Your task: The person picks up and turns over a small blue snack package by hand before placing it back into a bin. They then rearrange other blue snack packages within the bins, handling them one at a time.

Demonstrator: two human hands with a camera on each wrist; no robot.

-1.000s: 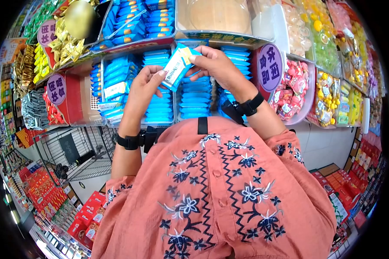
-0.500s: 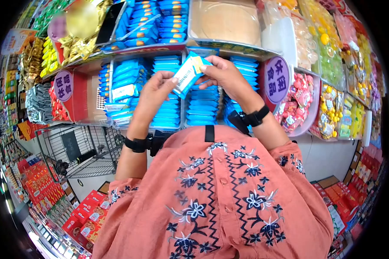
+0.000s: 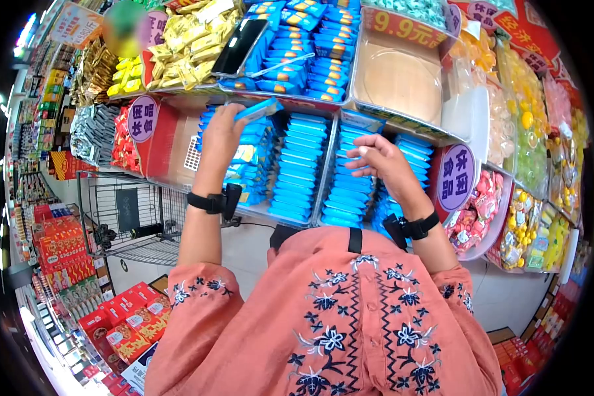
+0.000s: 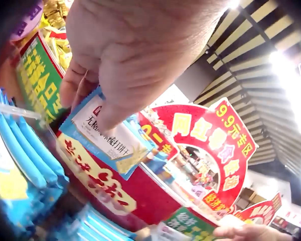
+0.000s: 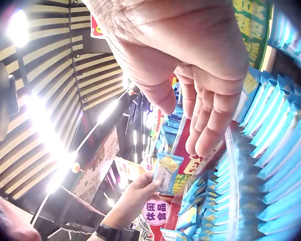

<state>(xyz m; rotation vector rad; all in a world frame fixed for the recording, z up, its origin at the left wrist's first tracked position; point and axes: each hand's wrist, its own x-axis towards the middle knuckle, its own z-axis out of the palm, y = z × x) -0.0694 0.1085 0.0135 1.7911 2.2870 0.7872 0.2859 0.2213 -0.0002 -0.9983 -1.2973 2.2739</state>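
Note:
My left hand (image 3: 222,136) pinches one end of a blue-and-white cracker packet (image 3: 260,111), held out over the left part of the lower bins. In the left wrist view the packet's white printed face (image 4: 106,134) shows, with the thumb across it. My right hand (image 3: 384,162) hovers with relaxed fingers and holds nothing. Beneath it stand rows of similar blue packets (image 3: 347,181). Another row of blue packets (image 3: 301,165) lies between the two hands, behind a clear divider. From the right wrist, the left hand and its packet (image 5: 167,173) appear farther off.
A black phone (image 3: 241,47) lies on the upper bins beside gold-wrapped sweets (image 3: 195,43). A round wooden-looking base (image 3: 402,76) shows in an upper bin. Pink-wrapped sweets (image 3: 476,208) sit at the right. A wire shopping cart (image 3: 129,214) stands at the lower left.
Both hands held the packet earlier; the right hand has let go. The left hand has carried the packet leftward, away from the right hand. The head view has shifted, showing more of the upper bins.

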